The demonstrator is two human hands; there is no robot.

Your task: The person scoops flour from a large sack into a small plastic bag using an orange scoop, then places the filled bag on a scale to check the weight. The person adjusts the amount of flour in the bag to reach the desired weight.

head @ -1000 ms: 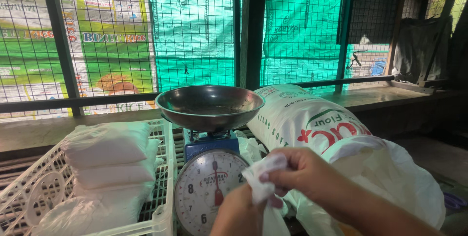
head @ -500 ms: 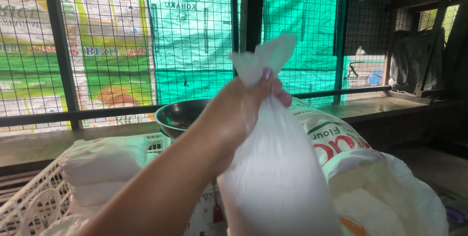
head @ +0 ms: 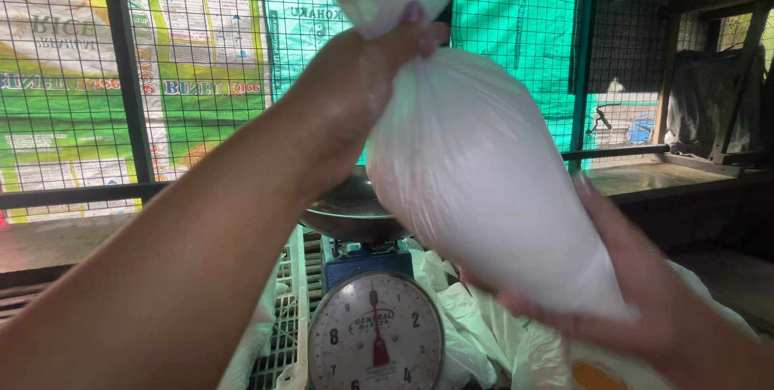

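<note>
My left hand (head: 367, 68) is raised high and grips the twisted neck of a clear plastic bag (head: 476, 180) filled with white powder. The bag hangs tilted, its bottom swung to the right. My right hand (head: 645, 293) cups the bag's lower end from beneath, fingers spread against it. Below the bag stands a blue dial scale (head: 375, 329) with a dark metal pan (head: 343, 209), mostly hidden behind my left arm.
A white plastic crate (head: 282, 333) sits left of the scale. Loose plastic bags (head: 476, 342) lie to its right. A wire mesh wall (head: 201, 60) backed by green and teal printed sacks runs behind, with a wooden ledge (head: 645, 172) along it.
My left hand lifted the filled bag higher and tilted it. My right hand came up under its bottom. The camera shifted left, so the stacked bags in the crate dropped from sight.
</note>
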